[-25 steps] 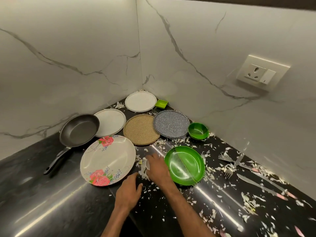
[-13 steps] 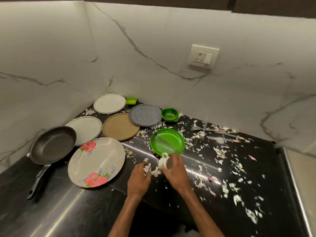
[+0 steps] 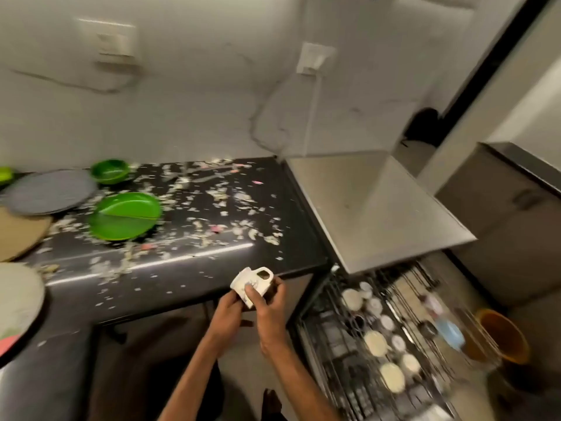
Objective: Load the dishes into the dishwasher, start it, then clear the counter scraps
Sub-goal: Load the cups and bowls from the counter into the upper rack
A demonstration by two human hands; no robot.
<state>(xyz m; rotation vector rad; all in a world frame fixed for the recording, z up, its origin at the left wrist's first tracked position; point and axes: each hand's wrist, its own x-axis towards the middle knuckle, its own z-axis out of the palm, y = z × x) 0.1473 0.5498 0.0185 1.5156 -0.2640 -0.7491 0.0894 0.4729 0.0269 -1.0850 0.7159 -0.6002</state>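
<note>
A white mug with a printed side lies tilted in both my hands, just off the counter's front edge. My right hand grips its body, thumb across the print. My left hand holds it from below on the left. To the right and lower, the dishwasher's pulled-out rack holds several white cups and small dishes. A green divided plate, a green bowl, a grey plate, a tan plate and a floral plate lie on the black counter among pale scraps.
A steel surface adjoins the counter above the dishwasher. An orange bucket stands on the floor right of the rack. Wall sockets sit on the marble backsplash. The frame is blurred by motion.
Both hands lifted the mug off the counter and carried it right, past the counter's edge. The view swung right, bringing the open dishwasher rack into sight.
</note>
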